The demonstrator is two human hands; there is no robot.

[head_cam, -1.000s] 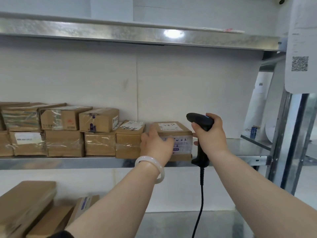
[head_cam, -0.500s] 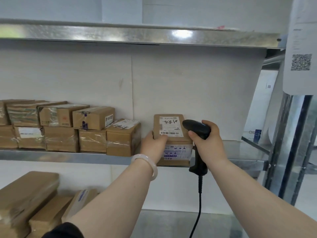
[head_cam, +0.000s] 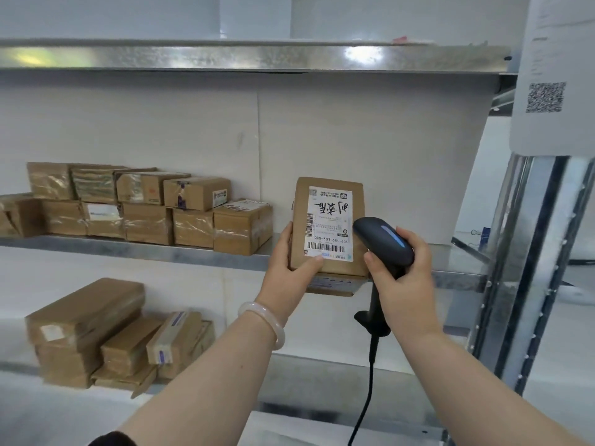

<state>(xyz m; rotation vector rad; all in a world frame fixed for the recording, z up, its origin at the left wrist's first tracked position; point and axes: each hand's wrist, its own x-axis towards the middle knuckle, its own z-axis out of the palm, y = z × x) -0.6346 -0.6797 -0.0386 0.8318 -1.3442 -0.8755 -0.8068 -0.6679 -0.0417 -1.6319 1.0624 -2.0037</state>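
Head view: we gripped the box (head_cam: 326, 226) with our left hand (head_cam: 286, 268), thumb across its face, holding it upright at the front edge of the shelf (head_cam: 161, 251) near the right end, while our right hand (head_cam: 402, 281) clasped the scanner (head_cam: 383, 239) by its handle, its head just beside the box's right edge.

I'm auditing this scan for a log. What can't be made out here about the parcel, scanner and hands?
Head view:
parcel: label's small print too small.
left hand: fingers hidden behind the parcel.
scanner: window faces away, beam unseen.
right hand: trigger finger hidden by the handle.
cable: cut off by the bottom edge.
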